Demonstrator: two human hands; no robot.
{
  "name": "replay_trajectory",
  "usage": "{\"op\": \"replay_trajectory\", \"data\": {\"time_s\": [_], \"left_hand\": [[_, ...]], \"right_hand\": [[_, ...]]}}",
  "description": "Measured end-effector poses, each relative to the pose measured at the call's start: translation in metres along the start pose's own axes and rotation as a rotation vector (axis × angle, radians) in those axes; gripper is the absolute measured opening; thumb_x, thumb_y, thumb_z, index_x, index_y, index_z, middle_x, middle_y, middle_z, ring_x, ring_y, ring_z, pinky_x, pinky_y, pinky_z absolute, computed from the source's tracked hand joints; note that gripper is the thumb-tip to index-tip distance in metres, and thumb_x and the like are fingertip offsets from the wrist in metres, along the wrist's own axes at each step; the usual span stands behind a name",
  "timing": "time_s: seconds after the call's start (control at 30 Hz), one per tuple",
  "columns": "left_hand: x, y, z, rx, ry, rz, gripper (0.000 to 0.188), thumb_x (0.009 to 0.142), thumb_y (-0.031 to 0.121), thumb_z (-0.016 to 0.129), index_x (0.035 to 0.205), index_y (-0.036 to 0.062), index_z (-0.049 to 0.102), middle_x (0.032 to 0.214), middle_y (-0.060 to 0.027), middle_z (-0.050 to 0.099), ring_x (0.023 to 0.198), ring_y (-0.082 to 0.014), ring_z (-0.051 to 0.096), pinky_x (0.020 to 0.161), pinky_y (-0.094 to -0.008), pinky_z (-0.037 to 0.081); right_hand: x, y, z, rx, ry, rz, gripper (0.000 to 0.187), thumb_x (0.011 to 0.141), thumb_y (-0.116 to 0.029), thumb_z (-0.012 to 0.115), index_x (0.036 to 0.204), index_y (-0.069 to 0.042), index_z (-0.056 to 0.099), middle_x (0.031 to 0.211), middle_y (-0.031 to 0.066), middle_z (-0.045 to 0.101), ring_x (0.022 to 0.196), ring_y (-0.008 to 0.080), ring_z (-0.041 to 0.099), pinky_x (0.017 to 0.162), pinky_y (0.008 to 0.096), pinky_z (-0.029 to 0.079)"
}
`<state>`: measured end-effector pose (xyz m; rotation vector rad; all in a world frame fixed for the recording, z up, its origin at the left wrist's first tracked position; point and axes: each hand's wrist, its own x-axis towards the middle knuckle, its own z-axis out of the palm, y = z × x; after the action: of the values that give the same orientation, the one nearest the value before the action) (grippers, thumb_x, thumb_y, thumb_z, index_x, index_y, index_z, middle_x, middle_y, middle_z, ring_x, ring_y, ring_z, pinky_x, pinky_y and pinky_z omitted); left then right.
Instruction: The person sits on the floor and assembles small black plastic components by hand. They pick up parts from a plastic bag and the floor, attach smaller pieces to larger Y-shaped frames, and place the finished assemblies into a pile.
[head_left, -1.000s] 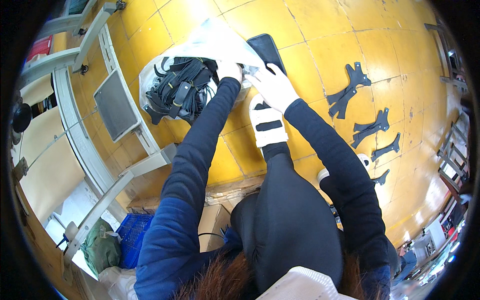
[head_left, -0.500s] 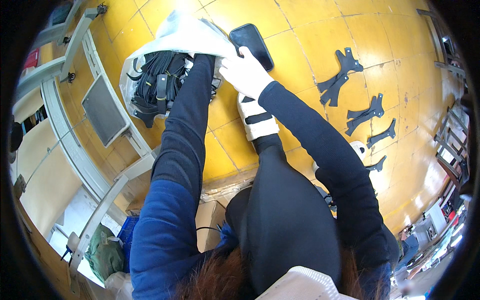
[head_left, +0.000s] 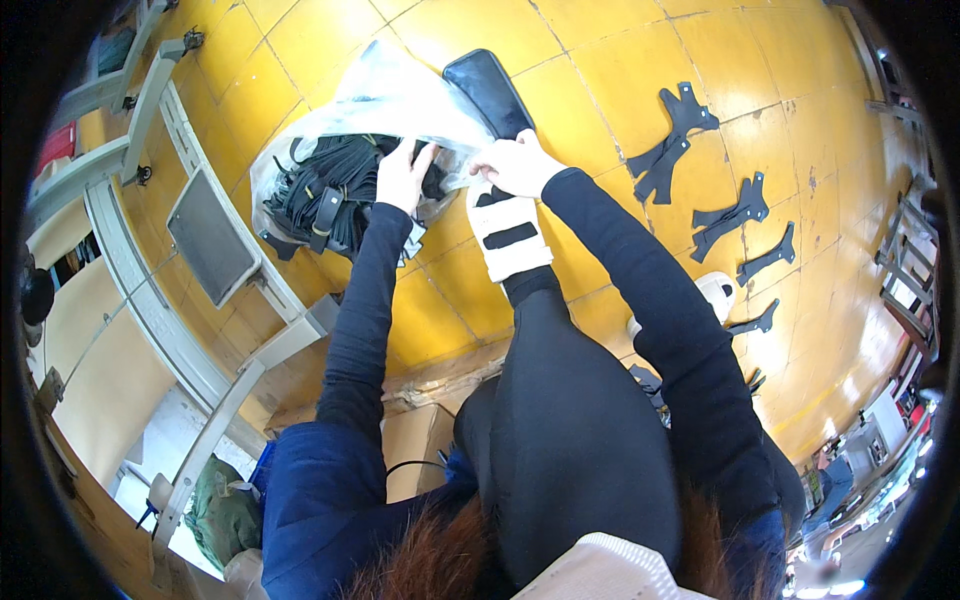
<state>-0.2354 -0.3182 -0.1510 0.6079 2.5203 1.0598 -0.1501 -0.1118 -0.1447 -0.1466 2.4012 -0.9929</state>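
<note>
A clear plastic bag (head_left: pixel 385 100) stands on the yellow floor, packed with black strap-like pieces (head_left: pixel 335 185), some bundled. My left hand (head_left: pixel 400 180) is at the bag's mouth, over the black pieces, its thumb and fingers apart; its fingertips are partly hidden by the plastic. On the bag's right side, my right hand (head_left: pixel 516 166) pinches the edge of the plastic. A black phone (head_left: pixel 488 92) lies flat just beyond the right hand. Below that hand is my foot in a white sandal (head_left: pixel 512 238).
Several black forked pieces (head_left: pixel 676 140) lie in a row on the floor at right, some overlapping. The other white sandal (head_left: pixel 714 296) is near them. A grey metal frame with a pedal plate (head_left: pixel 212 236) stands at left. A cardboard box (head_left: pixel 415 445) sits below my left forearm.
My left hand has drawn back out of the bag into sight. The bag's raised plastic has sunk lower, and my right hand has moved slightly right and down along its edge.
</note>
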Motion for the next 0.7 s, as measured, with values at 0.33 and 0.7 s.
{"op": "replay_trajectory", "data": {"time_s": [0.33,0.7], "left_hand": [[-0.010,0.098,0.027,-1.241,-0.070,-0.685,0.019,0.094,0.032,0.052,0.087,0.0140,0.051,0.070,0.0030,0.049,0.054,-0.0068,0.048,0.039,-0.0195,0.033],[-0.029,0.132,0.127,-1.210,-0.391,-0.780,0.020,0.092,0.032,0.056,0.090,0.0127,0.054,0.074,0.0012,0.055,0.065,-0.0089,0.054,0.054,-0.0231,0.046]], "right_hand": [[-0.058,0.017,0.008,0.347,0.393,-0.243,0.021,0.086,-0.011,0.054,0.106,-0.005,0.058,0.095,0.0114,0.063,0.091,0.0279,0.061,0.080,0.0341,0.048],[-0.146,0.052,0.033,1.793,0.475,0.301,0.030,0.090,-0.006,0.053,0.120,-0.003,0.053,0.098,0.0109,0.062,0.082,0.0153,0.061,0.074,0.0281,0.052]]}}
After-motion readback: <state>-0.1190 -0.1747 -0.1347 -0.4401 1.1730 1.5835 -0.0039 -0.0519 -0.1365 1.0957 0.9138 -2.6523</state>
